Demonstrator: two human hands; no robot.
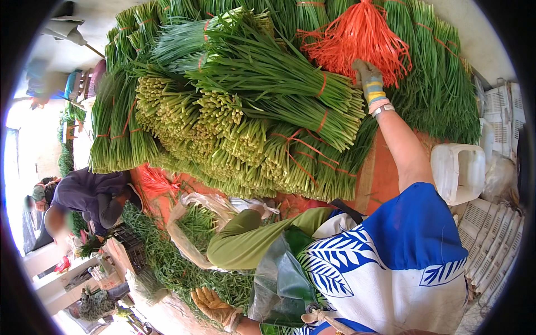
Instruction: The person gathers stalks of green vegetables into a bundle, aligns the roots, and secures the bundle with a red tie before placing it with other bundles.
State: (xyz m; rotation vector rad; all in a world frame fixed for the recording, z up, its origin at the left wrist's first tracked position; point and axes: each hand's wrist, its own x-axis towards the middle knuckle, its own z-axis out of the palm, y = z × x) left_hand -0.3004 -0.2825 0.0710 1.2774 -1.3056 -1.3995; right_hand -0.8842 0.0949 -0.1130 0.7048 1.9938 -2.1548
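Observation:
My right hand (369, 82), in a grey and yellow glove, reaches to a hanging bunch of red plastic strips (360, 42). Its fingers are bent together at the strips' edge, beside the cut ends of a tied bundle of long green leafy stalks (285, 70); what they pinch is hidden. My left hand (214, 307), in a tan glove, is held low with fingers spread and nothing in them. Below it lie loose green stalks (184, 268). Many more tied bundles (190, 125) are piled in front of me, pale cut ends showing.
Another heap of red strips (156, 180) lies left of the pile. A clear plastic bag (187, 231) with greens sits by my knee. At right stand a cut white plastic jug (458, 173) and stacked white crates (491, 234). Another person in dark clothes (92, 195) bends over at the left.

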